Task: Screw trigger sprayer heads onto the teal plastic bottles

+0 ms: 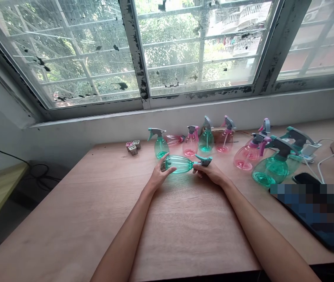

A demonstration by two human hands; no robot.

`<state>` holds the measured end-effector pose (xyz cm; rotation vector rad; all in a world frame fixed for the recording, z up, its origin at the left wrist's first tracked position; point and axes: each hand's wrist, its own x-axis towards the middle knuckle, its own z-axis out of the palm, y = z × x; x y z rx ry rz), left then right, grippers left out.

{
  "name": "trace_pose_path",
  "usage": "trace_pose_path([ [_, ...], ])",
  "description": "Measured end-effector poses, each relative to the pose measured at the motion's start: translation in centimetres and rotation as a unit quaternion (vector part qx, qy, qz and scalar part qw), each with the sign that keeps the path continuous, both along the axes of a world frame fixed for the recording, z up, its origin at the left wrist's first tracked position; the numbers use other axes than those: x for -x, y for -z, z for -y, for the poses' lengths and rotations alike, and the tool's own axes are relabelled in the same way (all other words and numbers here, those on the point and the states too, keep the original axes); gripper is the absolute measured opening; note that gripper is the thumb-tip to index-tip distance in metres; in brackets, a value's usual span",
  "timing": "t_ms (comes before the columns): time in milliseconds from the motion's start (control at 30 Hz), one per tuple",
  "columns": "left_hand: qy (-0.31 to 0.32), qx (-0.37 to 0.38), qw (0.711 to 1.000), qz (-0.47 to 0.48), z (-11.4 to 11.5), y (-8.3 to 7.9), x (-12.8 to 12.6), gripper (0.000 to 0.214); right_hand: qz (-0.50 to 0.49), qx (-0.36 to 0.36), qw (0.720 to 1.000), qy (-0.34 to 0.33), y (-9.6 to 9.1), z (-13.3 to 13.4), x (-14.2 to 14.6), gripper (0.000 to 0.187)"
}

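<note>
A clear green spray bottle [178, 164] lies on its side between my two hands, its base to the left and its grey and green spray head to the right. My left hand [157, 174] is closed around the base end, thumb along the near side. At the neck, just below the spray head, my right hand [209, 172] grips it; some of those fingers are hidden. Close behind stands an upright green spray bottle [161, 145], with a pink bottle [174, 140] lying beside it.
Along the wall stand pink [190, 144] and green spray bottles [206, 140], with several more at right, including a large green one [273, 169]. Small boxy pieces [133, 147] sit at back left. A phone [306, 180], a blurred dark device [314, 219] and white cables [320, 168] lie at right.
</note>
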<state>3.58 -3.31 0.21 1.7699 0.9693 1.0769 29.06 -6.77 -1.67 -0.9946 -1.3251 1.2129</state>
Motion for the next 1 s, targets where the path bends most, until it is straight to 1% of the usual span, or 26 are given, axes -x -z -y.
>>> trace_pose_path([
  [133,0.022,-0.02,1.0,0.003,0.0,0.2,-0.2,0.067,-0.021,0.008,1.0,0.008,0.4,-0.2,-0.1,0.035],
  [267,0.009,-0.065,0.998,0.0,0.1,0.4,-0.9,0.072,-0.058,0.01,0.998,0.033,1.0,-0.5,-0.2,0.036],
  [400,-0.002,-0.106,0.994,-0.027,0.5,0.5,-1.4,0.073,-0.096,0.006,0.993,0.061,1.2,-0.8,-0.4,0.037],
  [533,-0.016,-0.123,0.991,-0.049,0.6,1.0,-1.5,0.075,-0.133,-0.02,0.988,0.07,0.8,-0.8,-0.2,0.055],
  [633,-0.037,-0.125,0.99,-0.058,0.3,1.3,-1.4,0.078,-0.143,-0.039,0.988,0.047,0.4,-0.5,0.2,0.061],
  [733,-0.052,-0.12,0.988,-0.08,0.0,1.3,-1.3,0.077,-0.123,-0.045,0.991,0.011,0.0,0.1,0.8,0.059],
  [800,-0.058,-0.117,0.986,-0.101,0.0,1.2,-1.2,0.074,-0.093,-0.048,0.994,0.002,-0.1,0.2,1.1,0.052],
  [900,-0.065,-0.116,0.983,-0.13,0.1,1.1,-1.1,0.071,-0.031,-0.059,0.998,0.016,0.1,0.0,1.7,0.045],
  [1000,-0.086,-0.122,0.976,-0.159,0.2,1.0,-1.2,0.07,0.032,-0.085,0.994,0.056,0.6,-0.5,2.4,0.045],
])
